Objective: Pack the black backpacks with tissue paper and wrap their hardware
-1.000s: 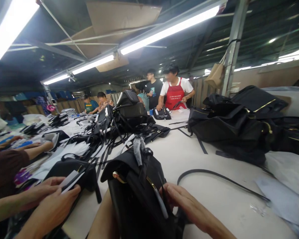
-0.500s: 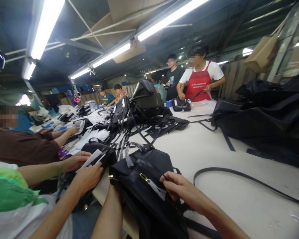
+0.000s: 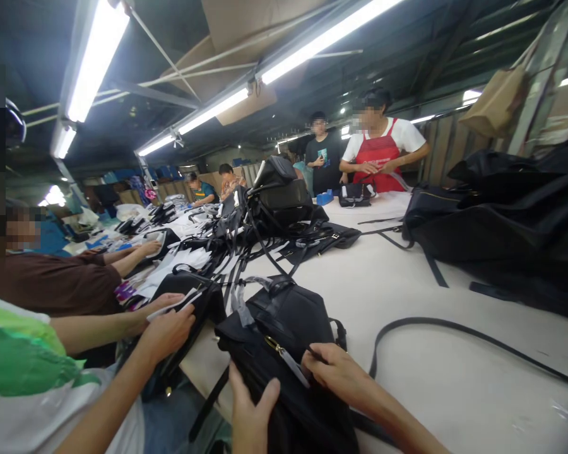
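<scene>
A black backpack (image 3: pixel 298 309) leans on the table in front of me, its top handle wrapped in clear film. A gold zipper with a wrapped pull (image 3: pixel 291 362) runs across its front. My left hand (image 3: pixel 253 403) rests against the lower front of the bag, thumb and finger spread. At the bag's right side, my right hand (image 3: pixel 329 369) is closed, pinching a thin dark edge of it beside the zipper pull; the exact part is unclear. A long black strap (image 3: pixel 426 323) curves over the table to the right.
To my left, a co-worker's hands (image 3: pixel 173 325) hold a white strip over another black bag (image 3: pixel 213 299). Black bags are piled mid-table (image 3: pixel 284 202) and at right (image 3: pixel 502 233). Across the table stands a person in a red apron (image 3: pixel 378 154).
My left hand has come out from behind the backpack onto its lower front. My right hand stays at its right side. The view has swung left, and the co-worker's white strip has tilted.
</scene>
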Demonstrator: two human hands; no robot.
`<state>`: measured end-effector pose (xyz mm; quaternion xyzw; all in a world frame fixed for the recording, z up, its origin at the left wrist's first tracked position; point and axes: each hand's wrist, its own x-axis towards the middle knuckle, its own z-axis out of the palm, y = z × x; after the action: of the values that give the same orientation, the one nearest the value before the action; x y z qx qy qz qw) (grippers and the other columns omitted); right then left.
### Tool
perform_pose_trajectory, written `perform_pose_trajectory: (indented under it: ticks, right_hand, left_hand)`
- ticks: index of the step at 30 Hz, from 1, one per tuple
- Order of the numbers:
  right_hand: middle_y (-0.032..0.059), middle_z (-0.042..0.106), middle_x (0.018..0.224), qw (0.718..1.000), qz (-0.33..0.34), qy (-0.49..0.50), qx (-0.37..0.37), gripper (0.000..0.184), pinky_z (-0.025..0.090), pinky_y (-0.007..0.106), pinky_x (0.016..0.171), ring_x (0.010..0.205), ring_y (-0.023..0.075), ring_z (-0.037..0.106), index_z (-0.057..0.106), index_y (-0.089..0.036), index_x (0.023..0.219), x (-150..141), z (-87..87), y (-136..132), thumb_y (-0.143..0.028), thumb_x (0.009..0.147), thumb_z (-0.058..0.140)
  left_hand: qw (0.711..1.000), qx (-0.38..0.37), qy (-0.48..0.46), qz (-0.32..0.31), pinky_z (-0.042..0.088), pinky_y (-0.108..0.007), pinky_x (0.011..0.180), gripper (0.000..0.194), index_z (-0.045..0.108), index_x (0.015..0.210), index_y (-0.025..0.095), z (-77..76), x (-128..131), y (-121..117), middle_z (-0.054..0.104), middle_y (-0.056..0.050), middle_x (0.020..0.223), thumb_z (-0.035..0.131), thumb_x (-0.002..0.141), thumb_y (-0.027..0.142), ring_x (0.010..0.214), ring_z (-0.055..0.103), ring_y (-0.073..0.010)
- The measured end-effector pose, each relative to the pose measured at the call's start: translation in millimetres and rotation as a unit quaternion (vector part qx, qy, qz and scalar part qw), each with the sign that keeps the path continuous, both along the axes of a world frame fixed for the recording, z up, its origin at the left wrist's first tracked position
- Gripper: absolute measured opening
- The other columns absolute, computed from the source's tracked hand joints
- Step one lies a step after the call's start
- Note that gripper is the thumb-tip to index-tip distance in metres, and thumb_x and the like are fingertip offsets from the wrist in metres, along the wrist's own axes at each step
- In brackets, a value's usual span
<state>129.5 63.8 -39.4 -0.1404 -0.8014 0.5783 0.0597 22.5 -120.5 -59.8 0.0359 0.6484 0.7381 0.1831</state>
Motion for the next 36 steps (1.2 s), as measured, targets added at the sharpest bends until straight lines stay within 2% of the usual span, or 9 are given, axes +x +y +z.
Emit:
perform_pose_trajectory:
  ticks: [3, 6, 8, 13, 16, 22, 28, 32, 36]
  right_hand:
    - [-0.0083, 0.036, 0.052, 0.994, -0.005, -0.015, -0.110, 0.020, 0.021, 0.021, 0.045, 0.046, 0.0064, 0.030, 0.051, -0.018, 0.069, 4.1, -7.1, -0.7, -0.032, 0.083, 0.048]
    - [-0.0105, 0.037, 0.051, 0.977, -0.031, -0.021, -0.210, 0.015, 0.020, 0.019, 0.042, 0.041, 0.0046, 0.027, 0.055, -0.017, 0.084, 7.1, -8.5, 1.4, -0.030, 0.081, 0.049]
    - [-0.0109, 0.039, 0.052, 0.969, -0.058, -0.011, -0.238, 0.014, 0.023, 0.017, 0.041, 0.040, 0.0037, 0.027, 0.053, -0.017, 0.086, 7.0, -6.4, 3.4, -0.029, 0.079, 0.049]
    - [-0.0101, 0.044, 0.051, 0.968, -0.092, -0.007, -0.233, 0.013, 0.029, 0.016, 0.038, 0.037, 0.0033, 0.030, 0.050, -0.018, 0.082, 0.5, -6.0, 7.3, -0.031, 0.080, 0.047]
    - [-0.0091, 0.047, 0.052, 0.973, -0.094, -0.017, -0.208, 0.014, 0.031, 0.016, 0.037, 0.035, 0.0037, 0.034, 0.051, -0.018, 0.085, -3.6, -10.8, 7.8, -0.030, 0.080, 0.046]
    - [-0.0080, 0.050, 0.052, 0.980, -0.095, -0.024, -0.173, 0.016, 0.034, 0.016, 0.037, 0.035, 0.0051, 0.040, 0.051, -0.018, 0.089, -4.3, -9.3, 8.6, -0.030, 0.079, 0.047]
    - [0.0012, 0.062, 0.071, 0.986, -0.165, 0.015, 0.008, 0.042, 0.052, 0.030, 0.052, 0.055, 0.0168, 0.060, 0.047, -0.015, 0.121, 1.1, -2.2, 14.9, -0.028, 0.081, 0.044]
    - [0.0114, 0.065, 0.102, 0.934, -0.206, 0.192, 0.221, 0.030, 0.052, 0.038, 0.084, 0.094, 0.0235, 0.064, 0.060, -0.019, 0.105, 3.2, 7.6, 2.0, -0.028, 0.085, 0.041]
    - [0.0063, 0.067, 0.078, 0.979, -0.075, 0.104, 0.159, 0.033, 0.054, 0.028, 0.068, 0.072, 0.0181, 0.066, 0.063, -0.020, 0.083, -5.2, 6.4, -11.6, -0.025, 0.090, 0.031]
  left_hand:
    - [0.995, 0.025, 0.099, -0.007, 0.034, -0.034, 0.111, 0.084, 0.030, 0.143, 0.024, -8.6, -2.1, 33.0, 0.048, -0.006, 0.145, 0.070, 0.070, 0.020, 0.133, 0.044, -0.0248]
    - [0.978, 0.006, 0.158, -0.137, 0.033, -0.036, 0.111, 0.071, 0.041, 0.137, 0.018, 8.3, -28.8, 64.2, 0.054, -0.010, 0.137, 0.066, 0.070, 0.016, 0.129, 0.047, -0.0264]
    - [0.959, -0.075, 0.242, -0.125, 0.026, -0.038, 0.114, 0.065, 0.048, 0.130, 0.016, 21.2, -39.0, 78.7, 0.051, -0.012, 0.140, 0.068, 0.068, 0.015, 0.135, 0.039, -0.0290]
    - [0.850, -0.254, 0.461, -0.038, 0.040, -0.039, 0.094, 0.011, 0.060, 0.085, 0.021, 29.7, -14.9, 86.5, 0.059, -0.010, 0.098, 0.050, 0.086, 0.024, 0.104, 0.055, -0.0277]
    - [0.811, -0.347, 0.468, -0.058, 0.043, -0.036, 0.079, 0.017, 0.055, 0.079, 0.021, 22.5, 5.4, 87.0, 0.055, -0.006, 0.086, 0.048, 0.088, 0.034, 0.086, 0.056, -0.0245]
    - [0.732, -0.501, 0.462, -0.023, 0.042, -0.035, 0.077, 0.015, 0.058, 0.083, 0.019, 15.8, 17.9, 103.5, 0.057, -0.007, 0.092, 0.060, 0.081, 0.033, 0.092, 0.056, -0.0260]
    - [0.730, -0.520, 0.437, -0.074, 0.040, -0.031, 0.076, 0.007, 0.060, 0.084, 0.018, 21.2, 12.7, 104.2, 0.060, -0.007, 0.093, 0.053, 0.085, 0.018, 0.092, 0.058, -0.0220]
    - [0.761, -0.498, 0.408, -0.085, 0.036, -0.029, 0.068, 0.015, 0.058, 0.081, 0.018, 24.5, 5.9, 99.1, 0.061, -0.006, 0.085, 0.046, 0.085, 0.011, 0.083, 0.059, -0.0200]
    - [0.792, -0.460, 0.390, -0.088, 0.031, -0.029, 0.062, 0.017, 0.054, 0.075, 0.020, 24.1, -0.9, 95.1, 0.060, -0.003, 0.073, 0.044, 0.085, 0.012, 0.073, 0.059, -0.0192]
